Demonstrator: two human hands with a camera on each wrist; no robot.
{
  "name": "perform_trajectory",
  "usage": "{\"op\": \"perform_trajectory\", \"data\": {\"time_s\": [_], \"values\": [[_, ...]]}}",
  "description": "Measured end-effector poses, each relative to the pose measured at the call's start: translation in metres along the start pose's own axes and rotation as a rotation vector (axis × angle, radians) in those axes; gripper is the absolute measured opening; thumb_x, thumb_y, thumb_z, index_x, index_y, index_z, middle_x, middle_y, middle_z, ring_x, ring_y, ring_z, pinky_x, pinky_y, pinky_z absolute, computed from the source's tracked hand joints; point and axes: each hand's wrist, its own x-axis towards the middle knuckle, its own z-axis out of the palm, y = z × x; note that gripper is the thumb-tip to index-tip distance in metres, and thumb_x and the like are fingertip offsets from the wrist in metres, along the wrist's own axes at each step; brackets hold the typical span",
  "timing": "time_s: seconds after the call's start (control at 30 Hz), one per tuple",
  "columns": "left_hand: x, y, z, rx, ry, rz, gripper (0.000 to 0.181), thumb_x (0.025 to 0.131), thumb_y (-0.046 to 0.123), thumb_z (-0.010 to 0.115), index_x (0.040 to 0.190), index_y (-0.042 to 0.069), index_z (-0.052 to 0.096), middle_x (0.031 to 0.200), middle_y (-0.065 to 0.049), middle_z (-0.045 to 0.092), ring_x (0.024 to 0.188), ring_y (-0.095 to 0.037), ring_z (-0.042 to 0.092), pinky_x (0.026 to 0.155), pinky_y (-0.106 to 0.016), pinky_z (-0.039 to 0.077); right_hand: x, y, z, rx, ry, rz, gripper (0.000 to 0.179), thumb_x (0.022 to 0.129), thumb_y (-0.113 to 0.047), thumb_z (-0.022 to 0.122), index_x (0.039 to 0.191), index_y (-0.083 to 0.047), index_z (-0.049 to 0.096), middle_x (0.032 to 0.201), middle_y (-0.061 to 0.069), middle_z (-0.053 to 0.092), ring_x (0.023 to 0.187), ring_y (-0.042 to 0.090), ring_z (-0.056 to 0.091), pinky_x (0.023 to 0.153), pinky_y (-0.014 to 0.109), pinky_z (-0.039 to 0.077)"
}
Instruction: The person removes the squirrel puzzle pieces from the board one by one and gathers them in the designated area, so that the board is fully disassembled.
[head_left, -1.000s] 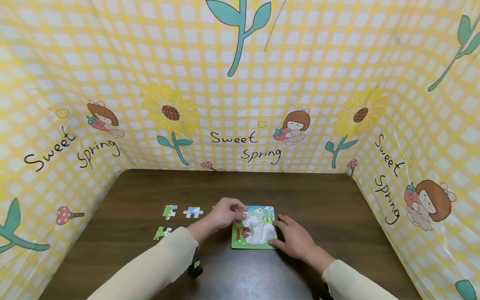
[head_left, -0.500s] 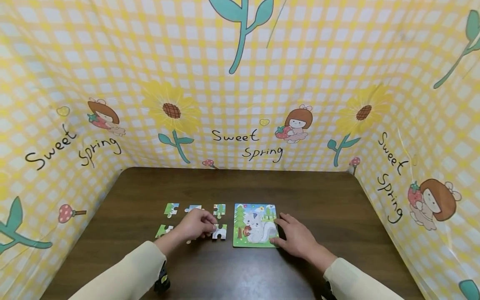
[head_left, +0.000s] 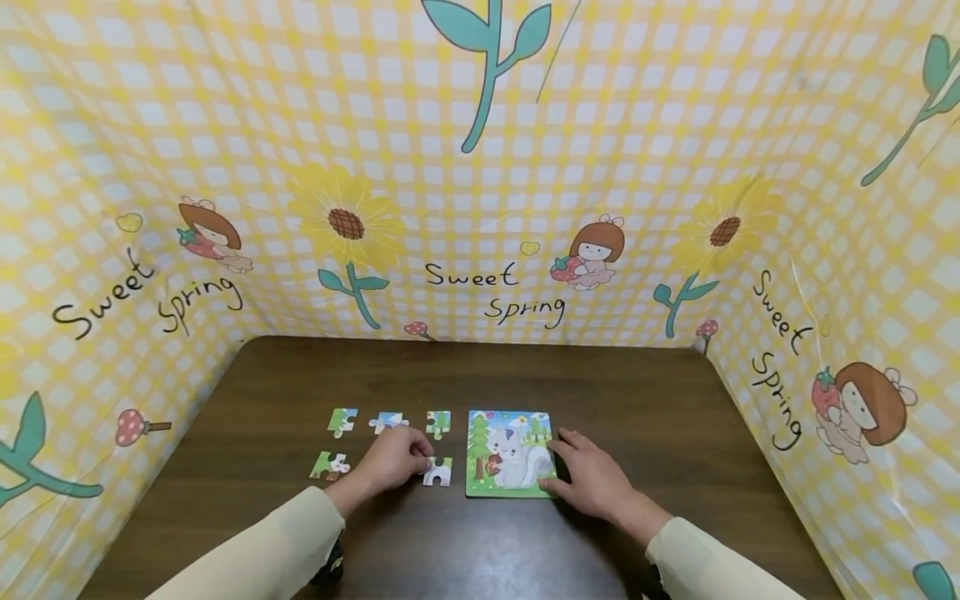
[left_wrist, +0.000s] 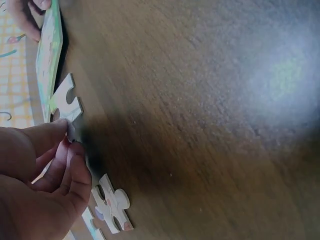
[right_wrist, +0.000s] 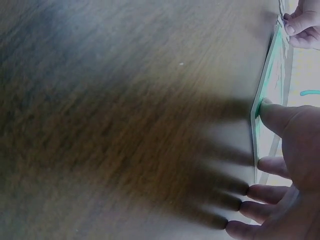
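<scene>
My left hand point(head_left: 390, 458) pinches the side tab of a white-and-green jigsaw piece point(head_left: 438, 473) between thumb and fingers, low at the table. The same jigsaw piece point(left_wrist: 66, 102) reaches past the fingertips in the left wrist view. To its right lies a square picture board point(head_left: 507, 454) with a squirrel and trees printed on it. My right hand point(head_left: 592, 479) rests at the board's right edge. In the right wrist view the right thumb lies on the board's point(right_wrist: 272, 75) near corner, the other fingers spread along its side and the table.
Other loose jigsaw pieces lie left of the board: a green one point(head_left: 342, 422), a blue one point(head_left: 387, 420) partly behind my left hand, a tree one point(head_left: 438, 423) and a green-white one point(head_left: 330, 466). Checked cloth point(head_left: 480, 208) walls in the brown table point(head_left: 525, 375).
My left hand has moved from the board back left to the jigsaw pieces. Over the last half second the pinched jigsaw piece shifts slightly towards me. The right hand stays at the board.
</scene>
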Motion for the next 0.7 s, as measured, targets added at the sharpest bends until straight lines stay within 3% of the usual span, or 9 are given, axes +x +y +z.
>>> {"op": "perform_trajectory", "data": {"time_s": [0.37, 0.7], "values": [[0.0058, -0.0028, 0.0092, 0.080, 0.021, -0.052, 0.009, 0.080, 0.001, 0.079, 0.079, 0.009, 0.075, 0.073, 0.003, 0.069, 0.068, -0.010, 0.059, 0.067, -0.033, 0.053, -0.0001, -0.0008, 0.0004, -0.014, -0.003, 0.000, 0.067, 0.091, -0.053, 0.073, 0.143, -0.013, 0.060, 0.156, 0.018, 0.046, 0.146, 0.037, 0.042, 0.109, 0.058, 0.043], [0.0089, 0.0012, 0.0093, 0.114, 0.040, -0.021, 0.009, 0.082, 0.005, 0.074, 0.077, 0.011, 0.074, 0.072, 0.005, 0.066, 0.066, -0.010, 0.055, 0.065, -0.032, 0.050, -0.0023, -0.0002, 0.0028, -0.028, 0.038, -0.017, 0.067, 0.092, -0.052, 0.072, 0.143, -0.010, 0.059, 0.153, 0.018, 0.049, 0.141, 0.037, 0.048, 0.107, 0.056, 0.046]]}}
